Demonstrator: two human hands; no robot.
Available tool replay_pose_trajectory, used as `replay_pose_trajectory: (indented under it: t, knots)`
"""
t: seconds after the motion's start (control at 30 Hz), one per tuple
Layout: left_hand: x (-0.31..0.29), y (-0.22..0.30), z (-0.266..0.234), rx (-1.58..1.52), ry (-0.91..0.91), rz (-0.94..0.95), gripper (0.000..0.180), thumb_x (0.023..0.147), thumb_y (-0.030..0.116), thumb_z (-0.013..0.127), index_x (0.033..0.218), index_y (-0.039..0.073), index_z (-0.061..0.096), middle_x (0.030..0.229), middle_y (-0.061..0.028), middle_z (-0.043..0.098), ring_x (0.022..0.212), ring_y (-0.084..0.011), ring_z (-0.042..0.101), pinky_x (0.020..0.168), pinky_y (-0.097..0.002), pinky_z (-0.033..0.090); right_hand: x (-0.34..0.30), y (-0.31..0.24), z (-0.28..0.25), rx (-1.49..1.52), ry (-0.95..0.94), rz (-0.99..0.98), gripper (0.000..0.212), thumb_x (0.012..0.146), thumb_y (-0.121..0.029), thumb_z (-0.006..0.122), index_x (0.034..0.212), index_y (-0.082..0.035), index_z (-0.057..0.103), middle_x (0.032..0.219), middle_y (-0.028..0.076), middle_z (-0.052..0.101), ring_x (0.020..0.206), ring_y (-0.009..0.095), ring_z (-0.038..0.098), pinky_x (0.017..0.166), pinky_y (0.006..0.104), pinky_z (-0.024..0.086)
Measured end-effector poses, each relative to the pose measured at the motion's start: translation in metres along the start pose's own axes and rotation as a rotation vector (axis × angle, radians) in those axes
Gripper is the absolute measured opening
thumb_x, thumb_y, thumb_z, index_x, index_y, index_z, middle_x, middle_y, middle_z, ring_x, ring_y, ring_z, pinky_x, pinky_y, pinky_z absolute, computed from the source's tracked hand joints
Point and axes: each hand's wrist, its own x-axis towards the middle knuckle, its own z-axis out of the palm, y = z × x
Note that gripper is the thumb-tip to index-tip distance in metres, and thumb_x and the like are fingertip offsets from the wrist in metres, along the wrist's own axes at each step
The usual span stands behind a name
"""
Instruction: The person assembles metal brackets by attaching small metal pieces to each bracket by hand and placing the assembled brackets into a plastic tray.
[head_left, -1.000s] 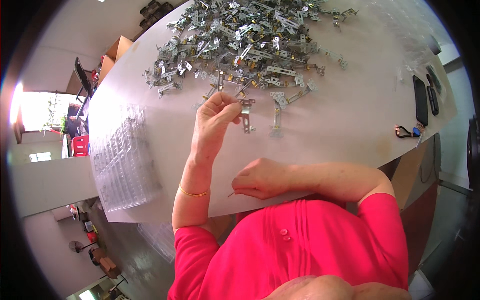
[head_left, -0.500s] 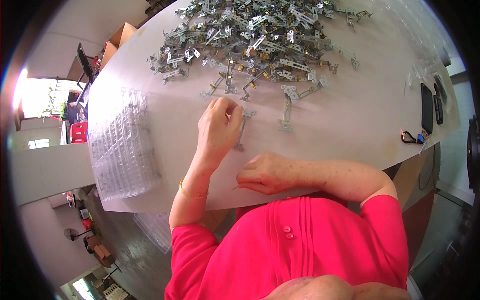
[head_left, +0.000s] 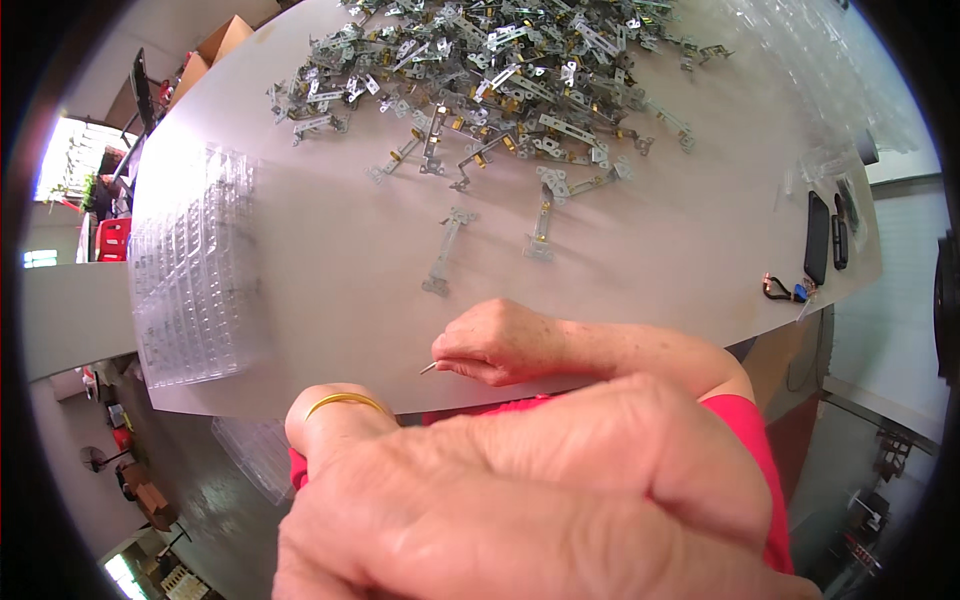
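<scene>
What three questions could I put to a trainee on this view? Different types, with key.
1. What pokes out of the right hand?
2. True or false: the left hand is nearer the camera than the right.
3. Where does the pile of metal parts lie?
A) along the person's near edge of the table
B) on the far part of the table
C) on the floor

Key: 1, a thin rod; 2, true; 3, B.
</scene>
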Motion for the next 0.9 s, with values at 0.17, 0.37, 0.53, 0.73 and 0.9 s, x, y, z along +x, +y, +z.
replay_pose_trajectory:
  t: [0.17,0.37,0.53,0.73,0.9]
  knots:
    - [0.002,0.040,0.002,0.977,-0.288,0.142,0.030,0.092,0.027,0.061,0.073,0.004,0.053,0.074,-0.0114,0.053,0.064,-0.0216,0.054,0.059,-0.0358,0.048,-0.007,0.004,-0.004,-0.024,0.024,0.002,0.009,0.090,-0.013,0.069,0.091,-0.007,0.062,0.076,0.008,0.061,0.068,0.030,0.060,0.060,0.0414,0.048]
    - [0.058,0.033,-0.008,1.418,-0.627,-0.217,0.014,0.079,0.009,0.060,0.069,0.006,0.050,0.065,-0.0084,0.045,0.054,-0.0188,0.046,0.052,-0.0292,0.040,-0.011,0.000,-0.015,-0.105,0.062,0.042,0.008,0.089,-0.012,0.071,0.092,-0.008,0.064,0.076,0.007,0.061,0.068,0.028,0.061,0.060,0.0400,0.049]
    - [0.017,0.046,-0.038,1.421,-0.611,-0.332,0.012,0.078,0.003,0.057,0.070,0.006,0.049,0.068,-0.0085,0.046,0.055,-0.0179,0.045,0.052,-0.0277,0.038,-0.001,-0.019,-0.035,-0.352,0.073,0.070,0.009,0.088,-0.013,0.069,0.089,-0.009,0.062,0.077,0.006,0.059,0.072,0.026,0.061,0.065,0.0397,0.049]
    - [-0.005,0.063,-0.062,1.248,-0.719,-0.659,0.010,0.078,0.003,0.057,0.072,0.006,0.050,0.070,-0.0076,0.045,0.061,-0.0190,0.050,0.055,-0.0293,0.042,-0.043,-0.033,-0.064,-0.562,0.133,0.252,0.012,0.082,-0.010,0.073,0.089,-0.009,0.064,0.083,0.005,0.058,0.077,0.026,0.060,0.067,0.0385,0.049]
    - [-0.024,0.041,-0.049,1.707,-0.624,-0.067,0.006,0.087,0.007,0.055,0.081,0.003,0.056,0.074,-0.0092,0.051,0.078,-0.0252,0.062,0.072,-0.0343,0.054,-0.064,-0.032,-0.075,-0.858,0.193,0.452,0.015,0.080,-0.010,0.075,0.090,-0.009,0.063,0.086,0.005,0.057,0.078,0.026,0.061,0.067,0.0385,0.049]
